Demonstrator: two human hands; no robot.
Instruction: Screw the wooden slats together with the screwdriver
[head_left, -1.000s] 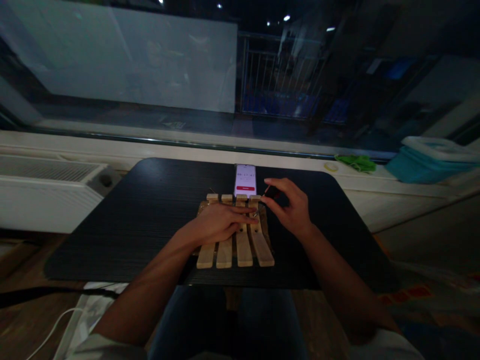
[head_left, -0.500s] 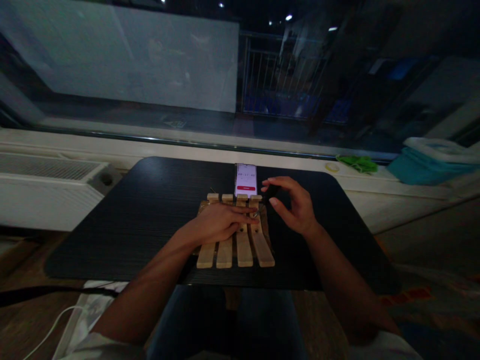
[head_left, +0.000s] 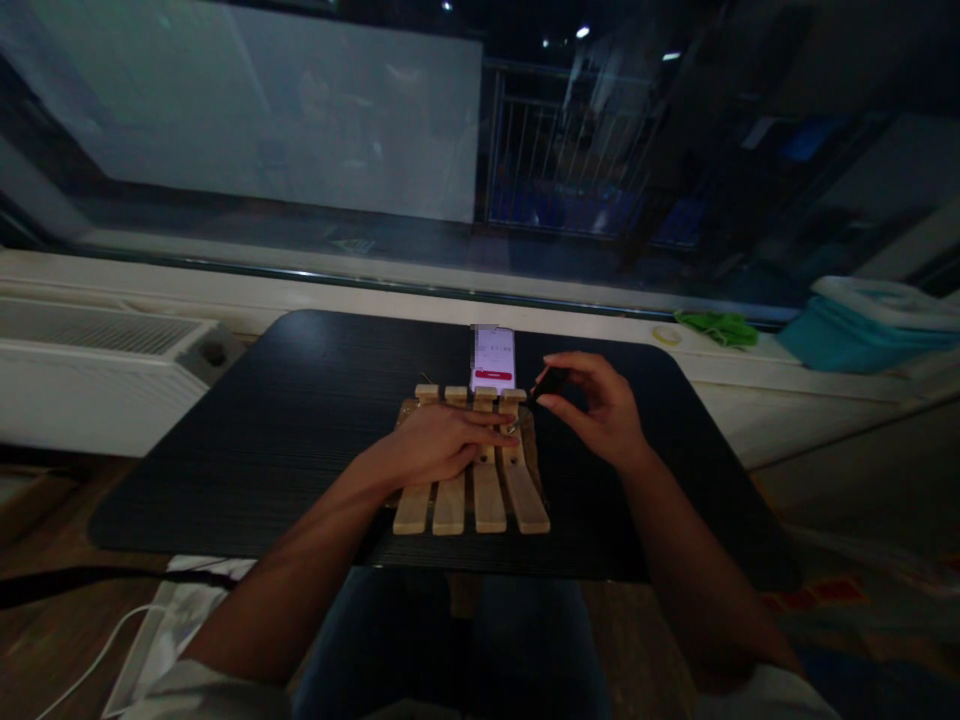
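Note:
Several pale wooden slats [head_left: 490,502] lie side by side on a brown base [head_left: 530,440] on the black table. My left hand [head_left: 435,442] rests flat across them, palm down. Its index and middle fingers stretch to the rightmost slat, one on each side of a small metal tip. On the right, my right hand [head_left: 600,405] pinches the black handle of what looks like a screwdriver [head_left: 553,382] between thumb and fingers. The tool slants down left toward that slat. Whether its tip sits in a screw is too small to tell.
A lit phone [head_left: 493,358] stands just behind the slats. The black table [head_left: 300,430] has rounded corners and meets the windowsill. On the sill are a green cloth [head_left: 718,328], a tape roll [head_left: 666,335] and a teal container [head_left: 840,335]. A white radiator [head_left: 97,350] is at left.
My right hand has shifted slightly right, and its fingers, looser around the black handle before, have closed on it. My left hand stays in place on the slats.

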